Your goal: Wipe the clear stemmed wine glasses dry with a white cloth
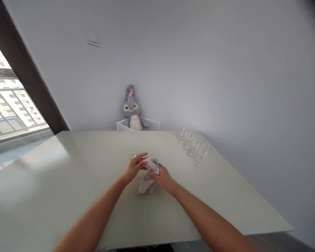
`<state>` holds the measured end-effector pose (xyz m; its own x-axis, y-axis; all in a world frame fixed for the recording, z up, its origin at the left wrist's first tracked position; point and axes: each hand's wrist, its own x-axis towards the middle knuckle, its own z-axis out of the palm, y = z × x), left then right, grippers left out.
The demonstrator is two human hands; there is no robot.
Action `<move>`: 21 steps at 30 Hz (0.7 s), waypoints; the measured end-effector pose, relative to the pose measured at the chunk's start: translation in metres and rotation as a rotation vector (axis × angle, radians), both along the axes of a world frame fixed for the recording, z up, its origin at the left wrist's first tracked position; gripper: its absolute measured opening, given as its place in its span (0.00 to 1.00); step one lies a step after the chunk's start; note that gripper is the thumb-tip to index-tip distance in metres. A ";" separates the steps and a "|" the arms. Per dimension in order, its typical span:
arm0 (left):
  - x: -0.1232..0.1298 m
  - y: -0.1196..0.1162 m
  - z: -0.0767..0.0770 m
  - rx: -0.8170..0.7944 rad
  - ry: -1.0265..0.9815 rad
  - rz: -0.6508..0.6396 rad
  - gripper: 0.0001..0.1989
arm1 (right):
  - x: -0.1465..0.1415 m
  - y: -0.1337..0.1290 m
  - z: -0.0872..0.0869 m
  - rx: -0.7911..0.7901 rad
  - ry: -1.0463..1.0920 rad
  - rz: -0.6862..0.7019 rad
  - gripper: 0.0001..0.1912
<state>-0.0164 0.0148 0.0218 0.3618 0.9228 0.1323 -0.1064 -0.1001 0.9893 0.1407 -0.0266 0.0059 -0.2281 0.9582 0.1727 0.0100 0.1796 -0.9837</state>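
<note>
Above the middle of the pale table (pixel 94 196), my right hand (pixel 163 177) grips a light grey cloth (pixel 147 182), which is bunched up and hangs down below the fingers. My left hand (pixel 134 167) is at the cloth's left side, its thumb and fingers curled round a small clear piece that looks like glass and meets the cloth. Most of that piece is hidden by the cloth and fingers. Just behind my left hand, a small clear object (pixel 133 155) shows on the table.
Several clear glass items (pixel 194 143) stand in a group at the table's back right. Beyond the back edge, a plush toy (pixel 131 111) sits in a white perforated basket (pixel 154 126) by the wall. A window is at the left.
</note>
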 end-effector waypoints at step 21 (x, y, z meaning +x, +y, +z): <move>0.011 -0.007 -0.007 -0.006 0.031 0.057 0.18 | -0.012 -0.002 -0.005 -0.153 0.259 -0.100 0.14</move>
<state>-0.0056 0.0082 0.0150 0.3124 0.9429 0.1159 -0.0695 -0.0989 0.9927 0.1282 -0.0290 0.0011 -0.0991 0.9929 0.0653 -0.2340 0.0405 -0.9714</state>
